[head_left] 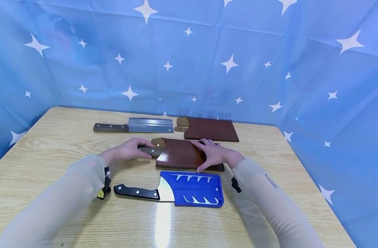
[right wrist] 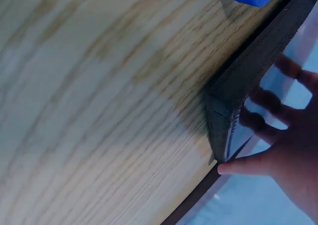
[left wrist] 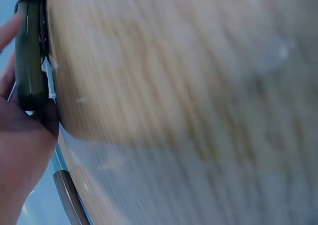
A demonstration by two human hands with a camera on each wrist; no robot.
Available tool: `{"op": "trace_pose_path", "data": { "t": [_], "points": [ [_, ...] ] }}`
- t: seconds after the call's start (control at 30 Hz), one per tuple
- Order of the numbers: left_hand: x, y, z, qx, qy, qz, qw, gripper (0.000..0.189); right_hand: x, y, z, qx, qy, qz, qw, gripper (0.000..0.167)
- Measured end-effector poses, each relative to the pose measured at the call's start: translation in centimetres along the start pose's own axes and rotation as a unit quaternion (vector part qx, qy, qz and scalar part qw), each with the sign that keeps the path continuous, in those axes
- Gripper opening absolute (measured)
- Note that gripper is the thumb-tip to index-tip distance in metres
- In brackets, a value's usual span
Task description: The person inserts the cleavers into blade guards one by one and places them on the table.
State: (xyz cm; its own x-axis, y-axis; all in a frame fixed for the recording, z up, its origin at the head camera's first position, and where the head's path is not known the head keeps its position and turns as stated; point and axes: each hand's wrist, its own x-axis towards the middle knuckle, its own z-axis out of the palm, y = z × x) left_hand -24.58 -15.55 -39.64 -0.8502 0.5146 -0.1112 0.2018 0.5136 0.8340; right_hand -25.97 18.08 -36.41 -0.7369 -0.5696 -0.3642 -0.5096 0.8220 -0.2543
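Observation:
In the head view, a reddish-brown leather cleaver sheath [head_left: 181, 153] lies mid-table, a dark wooden handle [head_left: 151, 150] protruding from its left end beside a tan strap flap. My left hand [head_left: 131, 148] holds this handle between thumb and fingers; the left wrist view shows the handle [left wrist: 31, 56] against the palm. Any blade inside the sheath is hidden. Across the sheath's right part, my right hand [head_left: 212, 153] rests with spread fingers, the thumb at its near edge. In the right wrist view, nearly straight fingers [right wrist: 271, 106] meet the sheath's glossy face.
Nearer me lies a black-handled cleaver [head_left: 137, 192], its blade partly inside a blue plastic guard [head_left: 196, 189]. Behind are a bare cleaver [head_left: 150, 125] with a wooden handle and another brown sheath [head_left: 210, 129]. A blue star-patterned cloth [head_left: 176, 79] hangs along the table's back.

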Motion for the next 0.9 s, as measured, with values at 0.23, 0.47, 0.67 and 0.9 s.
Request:
{"op": "trace_pose_path", "data": {
  "t": [0.23,0.47,0.67,0.9],
  "points": [
    [-0.7,0.0,-1.8,0.015,0.06,-0.018,0.9979,0.045,-0.1,0.3,-0.5,0.014,-0.021,0.014,0.9996,0.107],
    [-1.4,0.2,-5.0,0.007,0.072,-0.046,0.9964,0.05,-0.4,1.3,-1.4,0.064,-0.023,0.041,0.9969,0.102],
    [-1.0,0.1,-7.1,-0.008,0.07,-0.043,0.9966,0.054,-0.1,3.2,-3.4,0.096,0.043,0.006,0.9944,0.092],
    [0.1,-0.4,-8.9,0.011,0.09,-0.06,0.9941,0.057,1.2,5.4,-5.4,0.064,0.111,0.035,0.9912,0.097]
  ]
}}
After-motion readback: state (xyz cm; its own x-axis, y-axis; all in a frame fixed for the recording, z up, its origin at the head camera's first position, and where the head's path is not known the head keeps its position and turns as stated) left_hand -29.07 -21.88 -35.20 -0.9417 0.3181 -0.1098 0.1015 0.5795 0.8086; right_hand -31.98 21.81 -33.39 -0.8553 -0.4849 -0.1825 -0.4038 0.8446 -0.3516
